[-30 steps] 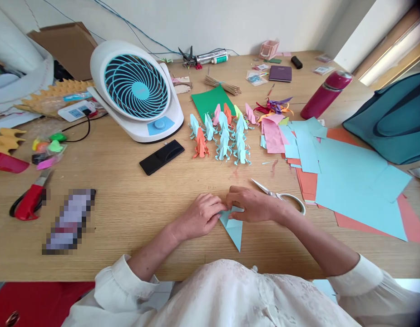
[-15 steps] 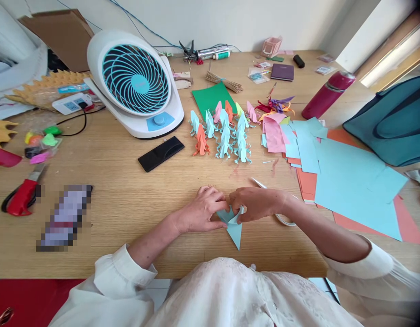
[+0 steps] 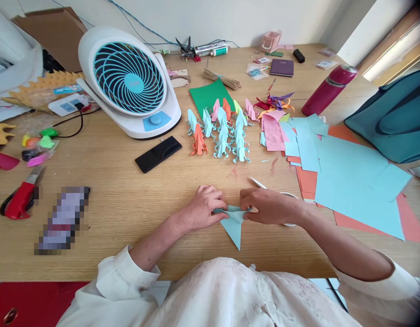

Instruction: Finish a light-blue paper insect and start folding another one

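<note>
A light blue sheet of origami paper (image 3: 233, 227), partly folded, lies on the table with one point toward my body. At its left corner my left hand (image 3: 207, 206) pinches the paper between thumb and fingers. My right hand (image 3: 266, 206) grips the opposite corner, thumb below and fingers curled above. Between the hands the upper layer is lifted, its folds partly hidden by my fingers. White-handled scissors (image 3: 259, 182) lie partly under my right hand and wrist. Beyond the hands stand several folded paper figures (image 3: 222, 141) with curled legs, mostly light blue, some orange, pink and yellow-green.
A white fan (image 3: 131, 86) stands at back left, with a black case (image 3: 158, 154) before it. Blue paper sheets (image 3: 353, 181) cover the right side, near a magenta flask (image 3: 328, 91) and teal bag (image 3: 393, 118). Red-handled scissors (image 3: 21, 200) and a blurred phone (image 3: 63, 218) lie left.
My right hand has moved right, away from my left hand, drawing the paper's right corner outward. The fold between them is wider and more visible. My left hand stays on its corner.
</note>
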The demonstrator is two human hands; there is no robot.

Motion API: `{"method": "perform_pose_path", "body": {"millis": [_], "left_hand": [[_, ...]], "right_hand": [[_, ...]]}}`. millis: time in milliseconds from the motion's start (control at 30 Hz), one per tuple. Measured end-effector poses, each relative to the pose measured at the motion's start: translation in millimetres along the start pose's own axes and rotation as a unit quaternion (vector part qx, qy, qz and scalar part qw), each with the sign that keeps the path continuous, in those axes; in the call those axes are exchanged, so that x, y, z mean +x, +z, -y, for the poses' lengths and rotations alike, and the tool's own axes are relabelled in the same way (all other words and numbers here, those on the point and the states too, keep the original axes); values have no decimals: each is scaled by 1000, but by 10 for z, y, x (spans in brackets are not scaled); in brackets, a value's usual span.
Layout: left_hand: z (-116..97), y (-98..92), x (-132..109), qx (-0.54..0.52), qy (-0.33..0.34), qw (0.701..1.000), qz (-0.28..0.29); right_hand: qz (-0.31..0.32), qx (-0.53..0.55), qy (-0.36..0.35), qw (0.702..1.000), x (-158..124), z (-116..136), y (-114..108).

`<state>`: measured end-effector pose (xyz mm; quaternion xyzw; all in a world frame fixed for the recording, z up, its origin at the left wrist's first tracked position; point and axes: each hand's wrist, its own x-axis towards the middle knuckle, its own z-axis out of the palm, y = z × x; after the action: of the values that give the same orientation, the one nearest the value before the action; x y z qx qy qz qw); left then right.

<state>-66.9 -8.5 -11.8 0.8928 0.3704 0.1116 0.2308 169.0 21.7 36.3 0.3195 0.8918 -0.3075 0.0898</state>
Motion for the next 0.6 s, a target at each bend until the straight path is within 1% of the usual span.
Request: {"method": "perform_pose_path", "body": {"millis": [133,333,467,600], "left_hand": [[-30,14,27,-5,-25,1000,-5],[-50,42,82,-27,-61,998,-6],[-38,54,104,-37,-65,997,-2],[-38,56,113,-30,-69,997,4]], "right_hand": [[-18,2,41,999,-68,32,45],[-68,7,86,994,-104,0,177],[-91,-4,87,992,-107,-35,225],[-128,-11,67,989,-60,16,248]]}}
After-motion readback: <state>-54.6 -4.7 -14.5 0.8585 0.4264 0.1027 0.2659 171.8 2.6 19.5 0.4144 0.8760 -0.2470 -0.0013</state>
